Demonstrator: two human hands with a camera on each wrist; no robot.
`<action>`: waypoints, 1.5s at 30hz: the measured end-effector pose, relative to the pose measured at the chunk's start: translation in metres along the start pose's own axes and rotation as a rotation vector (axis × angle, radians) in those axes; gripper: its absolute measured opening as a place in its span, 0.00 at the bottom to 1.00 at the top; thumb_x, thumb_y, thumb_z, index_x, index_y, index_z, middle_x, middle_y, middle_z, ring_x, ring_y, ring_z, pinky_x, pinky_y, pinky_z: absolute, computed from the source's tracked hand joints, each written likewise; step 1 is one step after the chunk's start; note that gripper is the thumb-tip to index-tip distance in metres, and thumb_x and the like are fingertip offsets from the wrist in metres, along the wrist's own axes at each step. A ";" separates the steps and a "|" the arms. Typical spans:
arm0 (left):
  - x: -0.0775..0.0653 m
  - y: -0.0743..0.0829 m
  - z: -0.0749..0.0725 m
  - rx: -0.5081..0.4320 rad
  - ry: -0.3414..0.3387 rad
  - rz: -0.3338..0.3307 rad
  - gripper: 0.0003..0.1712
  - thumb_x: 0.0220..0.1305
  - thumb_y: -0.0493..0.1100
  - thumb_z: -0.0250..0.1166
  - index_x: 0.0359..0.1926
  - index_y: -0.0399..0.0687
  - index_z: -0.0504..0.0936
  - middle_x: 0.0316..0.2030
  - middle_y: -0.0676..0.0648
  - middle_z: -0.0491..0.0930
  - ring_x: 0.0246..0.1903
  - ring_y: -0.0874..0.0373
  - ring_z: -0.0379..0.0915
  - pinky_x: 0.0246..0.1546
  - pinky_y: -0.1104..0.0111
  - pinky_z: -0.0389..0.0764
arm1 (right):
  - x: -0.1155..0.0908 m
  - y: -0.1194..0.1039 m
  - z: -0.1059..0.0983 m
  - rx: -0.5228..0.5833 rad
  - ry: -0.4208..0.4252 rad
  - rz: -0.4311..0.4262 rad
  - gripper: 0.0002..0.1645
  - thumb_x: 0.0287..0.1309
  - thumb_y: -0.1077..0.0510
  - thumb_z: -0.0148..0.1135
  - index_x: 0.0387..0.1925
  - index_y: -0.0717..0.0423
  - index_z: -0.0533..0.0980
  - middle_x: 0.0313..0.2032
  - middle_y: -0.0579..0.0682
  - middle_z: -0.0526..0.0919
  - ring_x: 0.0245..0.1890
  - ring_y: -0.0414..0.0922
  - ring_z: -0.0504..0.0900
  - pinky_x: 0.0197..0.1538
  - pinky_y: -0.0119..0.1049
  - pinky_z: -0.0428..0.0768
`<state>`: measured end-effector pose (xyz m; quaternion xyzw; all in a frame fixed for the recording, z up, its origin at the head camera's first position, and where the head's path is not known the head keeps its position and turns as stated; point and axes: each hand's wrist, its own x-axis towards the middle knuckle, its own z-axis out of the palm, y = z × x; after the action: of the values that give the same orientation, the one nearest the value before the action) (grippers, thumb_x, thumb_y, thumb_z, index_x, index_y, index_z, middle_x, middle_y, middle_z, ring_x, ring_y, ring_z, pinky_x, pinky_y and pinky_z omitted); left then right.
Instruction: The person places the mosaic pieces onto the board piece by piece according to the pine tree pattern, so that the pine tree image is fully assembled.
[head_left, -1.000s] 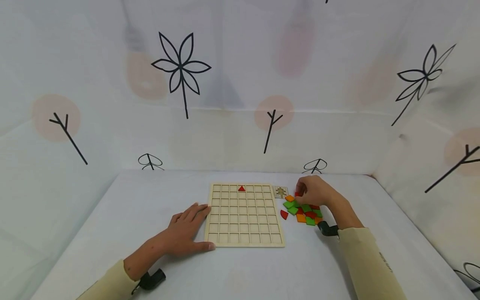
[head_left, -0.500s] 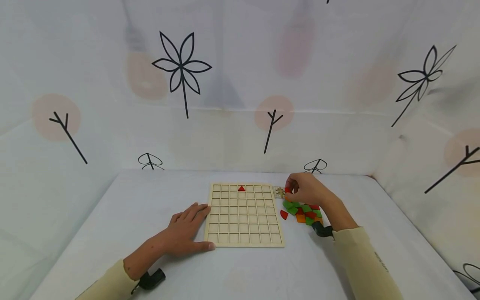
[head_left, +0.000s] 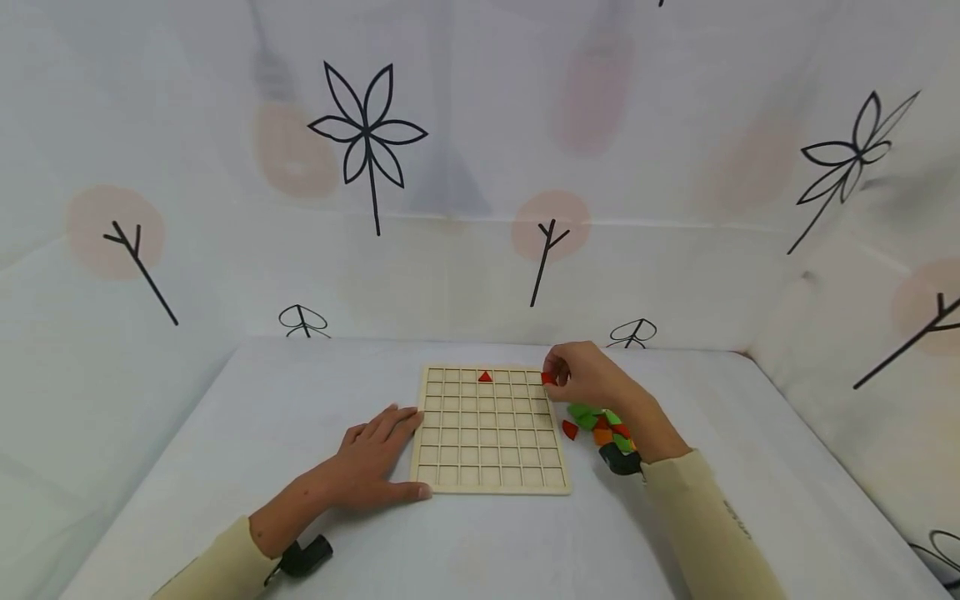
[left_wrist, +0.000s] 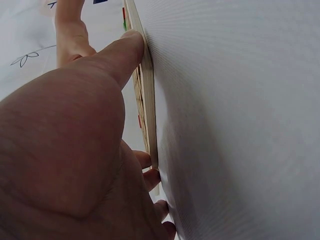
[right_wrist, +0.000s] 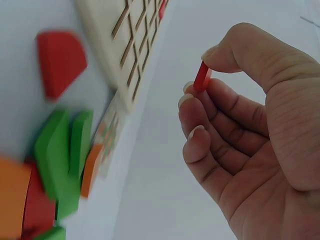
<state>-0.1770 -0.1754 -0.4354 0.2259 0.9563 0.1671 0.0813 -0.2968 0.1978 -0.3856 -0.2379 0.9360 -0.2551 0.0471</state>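
Observation:
My left hand [head_left: 371,467] rests at the left edge of a pale wooden grid board [head_left: 487,431], fingers spread. In the left wrist view its thumb [left_wrist: 131,42] lies against the board's side. A red triangle tile [head_left: 486,377] sits in one cell of the top row. My right hand [head_left: 588,375] is near the board's upper right corner. Between thumb and fingertips it pinches a thin red tile [right_wrist: 201,76], seen edge-on in the right wrist view, its outline partly hidden by the fingers.
Right of the board lies a loose pile of green tiles [head_left: 583,415], red ones and orange ones, partly under the right forearm. A red round-edged tile [head_left: 570,429] lies apart, close to the board. A small patterned card [right_wrist: 111,135] lies by the board's corner.
My right hand has moved left from over the tile pile to the board's upper right corner, carrying the red tile. The left hand has stayed against the board.

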 end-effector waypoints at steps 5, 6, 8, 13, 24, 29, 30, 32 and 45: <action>0.000 0.001 -0.002 -0.005 -0.008 -0.004 0.63 0.63 0.78 0.66 0.85 0.48 0.55 0.83 0.45 0.51 0.83 0.40 0.40 0.71 0.35 0.58 | 0.007 -0.011 0.007 0.007 -0.025 -0.027 0.10 0.58 0.61 0.75 0.39 0.55 0.81 0.33 0.45 0.83 0.36 0.45 0.80 0.43 0.38 0.83; 0.000 0.001 -0.002 -0.007 -0.008 -0.004 0.63 0.63 0.77 0.66 0.85 0.48 0.55 0.83 0.45 0.51 0.83 0.40 0.40 0.71 0.35 0.58 | 0.008 -0.013 0.009 0.007 -0.029 -0.031 0.10 0.58 0.61 0.75 0.39 0.55 0.81 0.34 0.45 0.83 0.36 0.44 0.80 0.43 0.37 0.82; 0.000 0.001 -0.003 -0.005 -0.007 0.000 0.63 0.63 0.77 0.66 0.85 0.48 0.55 0.83 0.45 0.51 0.83 0.39 0.40 0.71 0.35 0.58 | 0.010 -0.016 0.012 0.009 -0.033 -0.039 0.09 0.57 0.62 0.75 0.39 0.55 0.81 0.33 0.45 0.83 0.36 0.44 0.79 0.42 0.37 0.82; 0.000 0.001 -0.004 -0.003 -0.011 0.001 0.63 0.63 0.77 0.66 0.85 0.48 0.54 0.83 0.44 0.51 0.83 0.39 0.40 0.71 0.35 0.58 | 0.018 -0.025 0.019 0.021 -0.051 -0.077 0.08 0.57 0.62 0.73 0.38 0.56 0.81 0.32 0.46 0.83 0.35 0.44 0.79 0.41 0.37 0.81; 0.002 -0.001 -0.001 -0.002 -0.018 -0.005 0.63 0.63 0.78 0.65 0.85 0.50 0.53 0.83 0.46 0.50 0.84 0.41 0.39 0.71 0.36 0.58 | 0.036 -0.031 0.032 0.017 -0.047 -0.105 0.09 0.59 0.62 0.73 0.40 0.58 0.82 0.35 0.47 0.84 0.36 0.42 0.80 0.44 0.39 0.83; 0.003 -0.001 0.001 0.011 -0.018 -0.013 0.63 0.63 0.79 0.65 0.85 0.51 0.53 0.83 0.46 0.50 0.84 0.41 0.39 0.72 0.36 0.57 | 0.042 -0.029 0.039 0.008 -0.058 -0.107 0.08 0.58 0.63 0.73 0.39 0.59 0.82 0.34 0.47 0.84 0.35 0.42 0.80 0.44 0.38 0.82; 0.003 -0.002 0.002 0.014 -0.017 -0.015 0.63 0.63 0.79 0.64 0.85 0.51 0.53 0.83 0.47 0.50 0.84 0.41 0.39 0.72 0.37 0.57 | 0.043 -0.029 0.041 0.001 -0.059 -0.109 0.08 0.58 0.63 0.73 0.39 0.59 0.82 0.34 0.47 0.83 0.35 0.41 0.80 0.44 0.38 0.82; 0.002 -0.002 0.002 0.017 -0.014 -0.016 0.63 0.62 0.79 0.64 0.85 0.51 0.53 0.83 0.47 0.50 0.84 0.41 0.39 0.72 0.36 0.57 | 0.045 -0.028 0.043 -0.014 -0.062 -0.114 0.08 0.58 0.63 0.72 0.39 0.59 0.82 0.34 0.47 0.83 0.34 0.41 0.80 0.43 0.38 0.82; -0.001 -0.002 0.001 -0.002 -0.013 0.006 0.63 0.64 0.78 0.65 0.85 0.50 0.53 0.83 0.47 0.50 0.84 0.42 0.40 0.70 0.37 0.58 | 0.053 -0.026 0.052 -0.091 -0.075 -0.093 0.06 0.59 0.62 0.71 0.38 0.56 0.82 0.33 0.44 0.82 0.33 0.41 0.78 0.42 0.38 0.81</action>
<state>-0.1768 -0.1772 -0.4369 0.2299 0.9548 0.1670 0.0873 -0.3222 0.1297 -0.4162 -0.2924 0.9322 -0.2051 0.0593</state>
